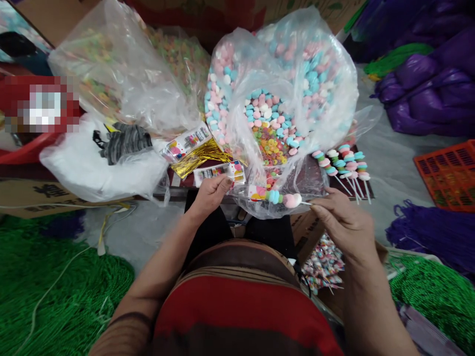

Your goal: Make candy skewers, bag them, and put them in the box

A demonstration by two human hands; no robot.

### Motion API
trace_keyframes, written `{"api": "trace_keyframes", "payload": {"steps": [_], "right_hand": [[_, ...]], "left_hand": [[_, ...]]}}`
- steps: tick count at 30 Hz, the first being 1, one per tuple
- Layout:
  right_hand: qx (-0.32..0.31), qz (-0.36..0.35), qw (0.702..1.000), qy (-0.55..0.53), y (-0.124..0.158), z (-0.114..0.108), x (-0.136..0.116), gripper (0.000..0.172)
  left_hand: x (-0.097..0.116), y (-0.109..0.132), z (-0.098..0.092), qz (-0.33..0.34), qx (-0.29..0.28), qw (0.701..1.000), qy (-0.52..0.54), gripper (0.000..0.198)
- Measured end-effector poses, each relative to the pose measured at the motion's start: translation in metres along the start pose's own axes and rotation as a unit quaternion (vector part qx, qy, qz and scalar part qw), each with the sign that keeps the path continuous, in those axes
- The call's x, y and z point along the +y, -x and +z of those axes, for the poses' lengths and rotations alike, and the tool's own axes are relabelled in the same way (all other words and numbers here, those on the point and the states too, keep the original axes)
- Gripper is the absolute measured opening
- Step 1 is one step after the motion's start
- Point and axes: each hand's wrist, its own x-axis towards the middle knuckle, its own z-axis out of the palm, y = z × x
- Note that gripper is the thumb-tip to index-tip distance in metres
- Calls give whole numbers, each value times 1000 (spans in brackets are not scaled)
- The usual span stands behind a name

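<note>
My right hand (343, 222) pinches the white stick of a candy skewer (284, 198) strung with pink, blue and white marshmallow pieces, held level in front of me. My left hand (211, 194) is closed on a small printed packet (222, 173) at the edge of a stack of such packets. Just beyond both hands stands a large clear bag (326, 113) of pink, blue and white candies with coloured ring candies (272, 146) at its bottom. Several finished skewers (347, 165) lie to the right of that bag.
A second clear bag (122, 74) of coloured candies stands at the back left, with a white bag (92, 168) and a striped cloth (124, 141) before it. Gold foil (200, 158) lies by the packets. Green strands (55, 296), purple strands (438, 232) and an orange crate (451, 173) surround me.
</note>
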Motion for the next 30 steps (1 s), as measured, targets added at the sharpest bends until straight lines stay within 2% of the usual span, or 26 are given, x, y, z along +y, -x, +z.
{"api": "trace_keyframes", "payload": {"steps": [3,6,9,10,14,16,19,22,25,30], "right_hand": [[1,38,999,-11,5,10,-2,7],[1,89,996,-23,9,19,-5,10],[-12,135,989,-53,12,23,-9,15],[-16,146,987,-69,13,24,-10,16],[-1,199,971,-130,13,34,-16,16],[16,232,959,-160,14,43,-18,18],[40,267,942,-200,15,57,-22,23],[47,284,930,-229,17,67,-26,25],[43,287,925,-246,18,74,-31,24],[35,288,927,-239,19,87,-43,27]], "left_hand": [[10,0,1,-19,5,1000,18,50],[11,1,1,-44,-2,998,41,45],[12,2,2,-68,1,991,118,31],[13,3,3,-78,1,983,166,35],[26,2,11,-123,-19,929,349,73],[32,1,16,-136,10,912,388,78],[38,0,24,-130,57,903,406,77],[41,1,33,-106,44,904,412,78],[42,-1,41,-98,36,904,414,68],[44,-5,55,-137,71,897,414,42]]}}
